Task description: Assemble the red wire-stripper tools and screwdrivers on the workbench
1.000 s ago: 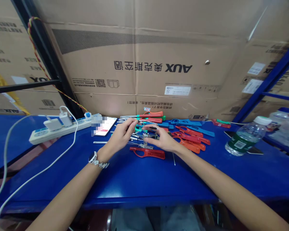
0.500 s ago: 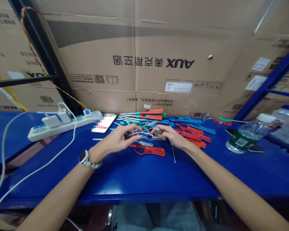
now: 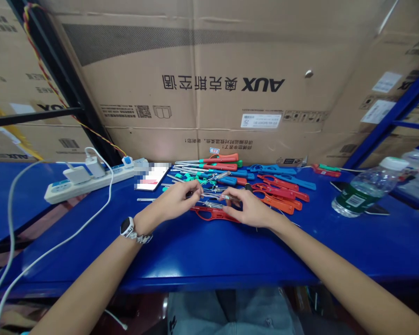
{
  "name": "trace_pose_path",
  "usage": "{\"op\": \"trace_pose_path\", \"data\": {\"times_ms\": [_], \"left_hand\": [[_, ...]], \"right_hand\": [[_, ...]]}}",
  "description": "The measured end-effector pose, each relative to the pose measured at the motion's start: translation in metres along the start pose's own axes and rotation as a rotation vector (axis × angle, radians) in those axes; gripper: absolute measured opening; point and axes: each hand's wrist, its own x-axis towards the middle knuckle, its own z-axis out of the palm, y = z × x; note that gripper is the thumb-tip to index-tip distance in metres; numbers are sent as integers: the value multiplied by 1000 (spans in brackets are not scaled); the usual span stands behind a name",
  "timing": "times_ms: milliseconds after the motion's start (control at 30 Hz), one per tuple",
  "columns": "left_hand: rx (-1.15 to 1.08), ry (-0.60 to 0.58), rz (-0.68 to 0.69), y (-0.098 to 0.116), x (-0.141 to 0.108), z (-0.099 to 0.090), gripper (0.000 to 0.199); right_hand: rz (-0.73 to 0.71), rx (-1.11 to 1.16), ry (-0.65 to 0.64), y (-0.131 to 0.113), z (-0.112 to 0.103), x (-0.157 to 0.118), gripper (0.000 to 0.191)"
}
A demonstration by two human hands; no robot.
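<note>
Both hands are over the middle of the blue table (image 3: 230, 251). My left hand (image 3: 181, 200) is closed, its thumb and fingertips pinching a thin wire. My right hand (image 3: 244, 204) pinches a small clear part joined to thin wires, just above a red lighter-shaped shell (image 3: 209, 215). That shell lies partly under the right fingers. Behind the hands lie assembled lighters with metal rods and red handles (image 3: 223, 166). Red and orange half shells (image 3: 279, 197) lie to the right of my right hand, with blue shells (image 3: 282, 172) behind them.
A white power strip (image 3: 91, 184) with plugs and a phone (image 3: 152, 177) are at the left. White cables run down the left side. A water bottle (image 3: 363, 190) stands at the right. Cardboard (image 3: 212, 51) rises behind the table, beside a blue shelf post (image 3: 387, 125).
My right hand has moved slightly nearer and now covers the right end of the red shell. A dark-tipped item shows behind it. The camera view has shifted a little.
</note>
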Motion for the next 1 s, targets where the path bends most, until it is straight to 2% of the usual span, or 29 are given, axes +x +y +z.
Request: {"op": "trace_pose_path", "data": {"times_ms": [200,333,467,667,1000], "left_hand": [[-133,-51,-45,4,0,1,10],[-180,-71,-65,8,2,2,10],[-147,-33,-65,6,3,7,11],[-138,-48,-97,2,4,12,14],[-91,-98,-96,-6,3,13,15]], "right_hand": [[19,-97,34,-2,6,1,31],[-47,-18,-26,-8,5,2,15],[-67,75,-130,-9,1,3,11],[4,-70,-18,-5,6,6,20],[9,-36,-62,-4,8,13,18]]}}
